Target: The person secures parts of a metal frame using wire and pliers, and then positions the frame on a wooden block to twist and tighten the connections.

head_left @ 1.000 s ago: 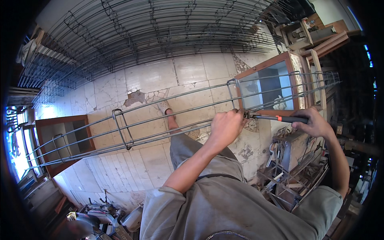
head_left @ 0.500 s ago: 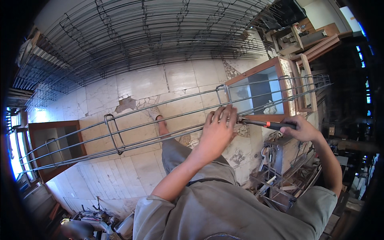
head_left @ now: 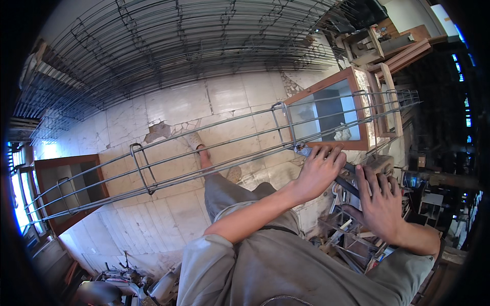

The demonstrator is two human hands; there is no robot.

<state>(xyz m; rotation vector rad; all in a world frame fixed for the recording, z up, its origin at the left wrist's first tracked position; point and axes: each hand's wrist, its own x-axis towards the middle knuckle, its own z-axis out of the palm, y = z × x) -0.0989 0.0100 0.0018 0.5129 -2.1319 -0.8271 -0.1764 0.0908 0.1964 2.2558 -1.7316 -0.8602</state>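
A long, narrow cage of steel rebar [head_left: 214, 143] with rectangular tie rings crosses in front of me, lying on wooden frames at both ends. A pair of dark-handled pincers [head_left: 347, 186] has its grey metal head at the cage's near lower bar, beside a rectangular stirrup [head_left: 284, 122]. My left hand [head_left: 320, 171] is closed around the handle part near the head, fingers curled over it. At the rear of the handles is my right hand [head_left: 380, 201], its fingers laid over them and its thumb below. The palm side of both hands is hidden.
Many rebar cages [head_left: 204, 38] are stacked on the far side. A wooden frame with glass [head_left: 332, 109] supports the right end, another wooden cabinet [head_left: 69, 188] the left. Metal scrap and tools [head_left: 352, 239] lie near my right; a motorbike [head_left: 127, 285] stands at lower left.
The pincers have swung from nearly level to slanting down to the right. My left hand has moved off the cage onto the pincers; my right hand has lowered, its fingers now straighter.
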